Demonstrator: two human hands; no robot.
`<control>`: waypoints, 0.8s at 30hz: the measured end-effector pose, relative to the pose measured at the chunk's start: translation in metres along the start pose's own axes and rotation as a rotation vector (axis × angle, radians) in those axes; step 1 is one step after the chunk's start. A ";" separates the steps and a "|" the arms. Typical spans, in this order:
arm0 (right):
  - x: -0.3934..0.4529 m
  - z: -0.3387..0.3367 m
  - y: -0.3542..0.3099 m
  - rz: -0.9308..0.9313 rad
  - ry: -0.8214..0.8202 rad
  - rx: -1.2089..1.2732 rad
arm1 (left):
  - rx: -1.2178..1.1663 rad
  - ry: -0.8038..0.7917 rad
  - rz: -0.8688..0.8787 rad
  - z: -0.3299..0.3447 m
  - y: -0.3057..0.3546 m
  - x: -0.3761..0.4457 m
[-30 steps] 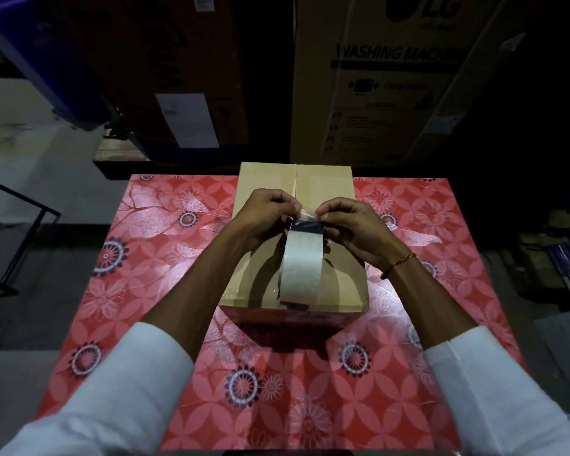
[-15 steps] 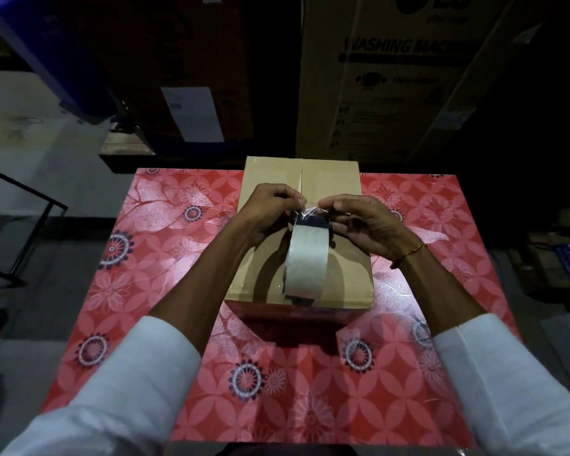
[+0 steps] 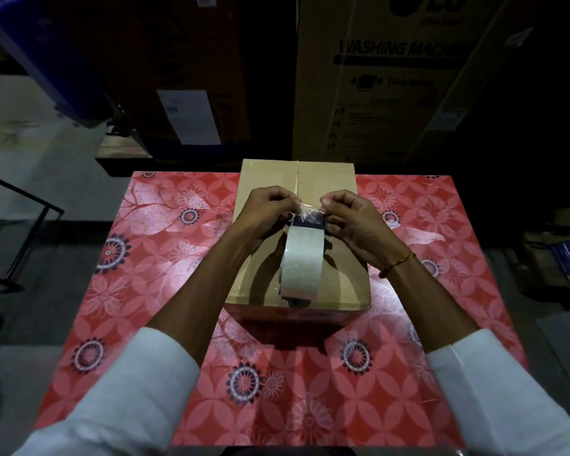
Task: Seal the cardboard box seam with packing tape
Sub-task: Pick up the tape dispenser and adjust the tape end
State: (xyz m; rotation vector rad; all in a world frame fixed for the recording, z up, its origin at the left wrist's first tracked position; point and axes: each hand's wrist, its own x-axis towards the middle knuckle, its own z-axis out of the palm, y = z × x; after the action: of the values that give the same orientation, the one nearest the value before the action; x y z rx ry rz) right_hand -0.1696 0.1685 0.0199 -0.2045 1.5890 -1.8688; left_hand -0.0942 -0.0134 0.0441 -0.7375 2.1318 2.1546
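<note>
A small brown cardboard box [image 3: 323, 179] stands on the table with its flaps closed and its centre seam [image 3: 297, 179] running away from me. A roll of packing tape [image 3: 301, 263] stands on edge above the box's near half. My left hand [image 3: 264, 213] and my right hand [image 3: 352, 222] meet over the roll's top. Each hand pinches a corner of the clear tape end [image 3: 306, 210], which is peeled a short way off the roll. The near part of the seam is hidden by the roll and my hands.
The table [image 3: 145, 291] wears a red floral cover. A large washing-machine carton [image 3: 392, 77] and another dark carton [image 3: 185, 77] stand behind it. A black metal frame [image 3: 30, 232] is on the floor at left, and stacked items [image 3: 566, 258] lie at right.
The clear tape end has been lifted a little further from the roll and my fingertips have spread slightly apart. The roll and the box stay where they were.
</note>
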 end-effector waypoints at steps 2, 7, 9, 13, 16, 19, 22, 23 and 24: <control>-0.002 0.006 0.000 -0.013 0.009 -0.053 | -0.004 -0.004 0.011 0.000 -0.001 0.000; -0.001 0.012 0.001 -0.046 0.061 -0.071 | 0.012 -0.014 0.017 -0.003 -0.002 0.000; -0.001 0.013 0.000 -0.042 0.073 -0.072 | 0.030 -0.027 0.010 -0.005 -0.001 -0.001; -0.001 0.015 -0.002 -0.035 0.086 -0.090 | 0.046 -0.045 -0.001 -0.009 0.000 0.003; -0.001 0.017 -0.002 -0.048 0.092 -0.105 | 0.035 -0.096 -0.031 -0.006 0.004 0.002; -0.003 0.017 -0.004 -0.052 0.082 -0.090 | 0.220 -0.156 -0.023 0.007 0.010 0.000; -0.003 0.016 -0.003 -0.053 0.084 -0.094 | 0.291 -0.174 0.012 0.012 0.009 0.005; -0.002 0.015 -0.002 -0.054 0.087 -0.097 | 0.285 -0.176 0.012 0.011 0.009 0.006; -0.002 0.015 -0.002 -0.056 0.089 -0.099 | 0.283 -0.181 0.008 0.010 0.008 0.007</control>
State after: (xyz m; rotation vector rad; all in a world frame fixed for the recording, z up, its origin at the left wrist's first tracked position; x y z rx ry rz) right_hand -0.1607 0.1571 0.0259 -0.2140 1.7553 -1.8660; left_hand -0.1061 -0.0068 0.0488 -0.4914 2.2749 1.7891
